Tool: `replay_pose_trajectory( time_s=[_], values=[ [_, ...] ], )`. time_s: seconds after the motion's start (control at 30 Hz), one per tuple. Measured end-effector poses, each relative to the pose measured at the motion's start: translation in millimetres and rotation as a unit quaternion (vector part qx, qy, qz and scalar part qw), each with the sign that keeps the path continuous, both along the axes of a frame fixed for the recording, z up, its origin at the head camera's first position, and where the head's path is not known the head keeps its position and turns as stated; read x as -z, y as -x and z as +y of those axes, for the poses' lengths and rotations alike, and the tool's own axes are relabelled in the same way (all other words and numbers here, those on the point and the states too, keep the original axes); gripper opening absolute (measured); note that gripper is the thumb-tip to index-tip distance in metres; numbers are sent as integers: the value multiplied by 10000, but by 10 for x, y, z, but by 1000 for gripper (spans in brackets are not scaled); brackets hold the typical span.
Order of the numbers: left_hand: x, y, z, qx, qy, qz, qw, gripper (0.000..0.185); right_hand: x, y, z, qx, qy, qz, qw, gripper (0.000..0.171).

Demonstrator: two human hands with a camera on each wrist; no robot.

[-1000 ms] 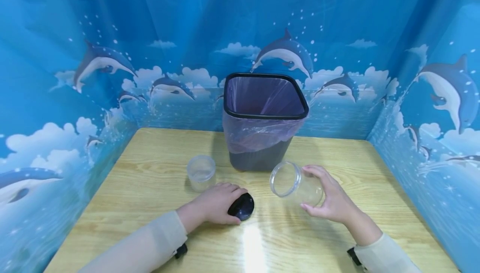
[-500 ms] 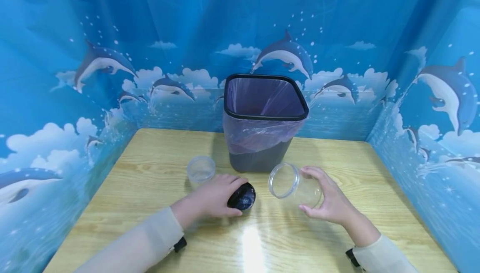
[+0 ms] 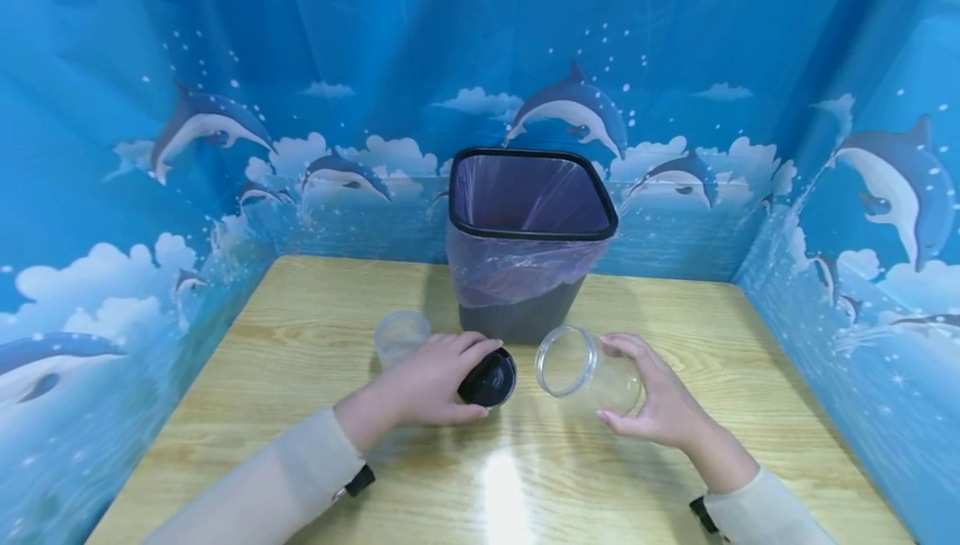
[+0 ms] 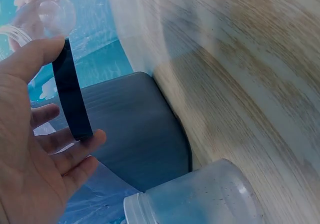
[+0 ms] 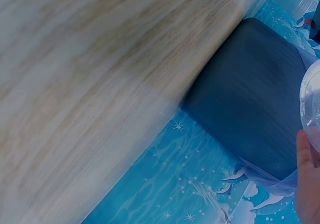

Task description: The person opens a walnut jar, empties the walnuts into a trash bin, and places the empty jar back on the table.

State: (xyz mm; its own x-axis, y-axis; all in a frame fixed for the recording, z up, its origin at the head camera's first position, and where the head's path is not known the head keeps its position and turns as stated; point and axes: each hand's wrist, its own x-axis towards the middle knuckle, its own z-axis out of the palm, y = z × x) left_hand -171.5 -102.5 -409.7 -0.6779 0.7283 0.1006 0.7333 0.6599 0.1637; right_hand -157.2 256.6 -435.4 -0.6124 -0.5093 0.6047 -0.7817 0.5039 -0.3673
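Observation:
In the head view my left hand (image 3: 427, 382) pinches a round black jar lid (image 3: 489, 378) by its rim. Seen edge-on in the left wrist view, the lid (image 4: 72, 92) sits between thumb and fingertips. To its right, my right hand (image 3: 660, 395) grips a clear jar (image 3: 611, 382) round its body; the jar is tilted, its mouth facing left toward the lid. A gap separates lid and jar. Behind my left hand a second clear jar (image 3: 401, 332) stands on the table, partly hidden by that hand. In the right wrist view only part of the held jar (image 5: 311, 104) shows.
A dark bin (image 3: 517, 320) lined with a purple bag stands at the back middle of the wooden table (image 3: 330, 303), just behind the held jar. Blue dolphin-print curtains (image 3: 375, 45) enclose the table's back and sides.
My left hand has raised the black lid and moved it slightly forward and right, up to the level of the jar's mouth. The right hand and jar have hardly moved.

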Motion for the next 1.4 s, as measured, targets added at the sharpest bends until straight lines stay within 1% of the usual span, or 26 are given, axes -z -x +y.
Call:
replay_pose_trajectory(
  time_s=[0.1,0.27,0.3,0.47,0.6,0.83,0.97,1.17,1.4],
  values=[
    [-12,-9,9,9,-1,39,10000,90,5,2,-5,-28,-10,15,10000,97],
    [-18,-17,35,57,-100,226,9997,92,13,27,-31,-177,25,315,9993,94],
    [-21,-18,41,71,-122,249,9996,92,14,29,-33,-184,30,312,9993,94],
    [-33,-21,56,103,-116,336,9993,94,18,22,-38,-108,-70,54,9999,96],
    [-25,-8,56,115,-205,454,9987,96,18,20,-54,-91,-164,-122,9998,96],
    [-26,-4,60,223,-452,715,9962,100,30,24,-88,-99,-268,-171,9994,95],
    [-35,-2,76,247,-628,707,9952,101,28,25,-101,-66,-298,-232,9993,95],
    [-50,0,100,197,-676,659,9953,101,49,39,-106,-57,-398,-137,9991,97],
    [-67,7,124,215,-782,456,9957,99,75,38,-100,-61,-506,-242,9984,96]
  ],
)
